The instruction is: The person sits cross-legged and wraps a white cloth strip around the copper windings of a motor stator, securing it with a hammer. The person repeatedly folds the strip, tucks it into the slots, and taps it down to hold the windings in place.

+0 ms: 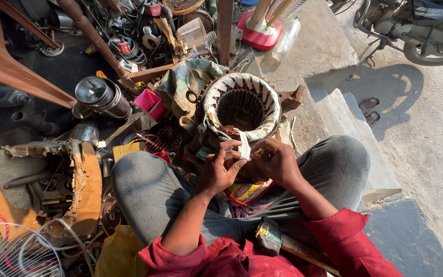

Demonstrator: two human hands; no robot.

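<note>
I see a strip of white tape (244,146) pinched between my two hands, standing nearly upright just in front of the motor stator (241,106). The stator is a round ring with white-wrapped windings around its rim and a dark hollow core; it sits on the floor just beyond my knees, tilted a little toward me. My left hand (220,166) has its fingers closed on the lower part of the tape, thumb and fingertips pressed together on it. My right hand (273,161) is curled shut beside it, touching the tape from the other side, though I cannot tell how firmly it grips. Both hands meet above my lap, between my grey-trousered knees. Under them lies a yellow and red packet (246,192), partly hidden. A hammer (270,237) with a dark head rests against my red sleeve, nearer my body. To the left of the stator are a pink plastic box (149,102) and a shiny metal cylinder (101,95), and further left a torn cardboard box (80,184) holding tools. A wire fan guard (11,251) shows at the lower left corner. A clear plastic bottle (286,38) lies on the concrete step beyond the stator.
</note>
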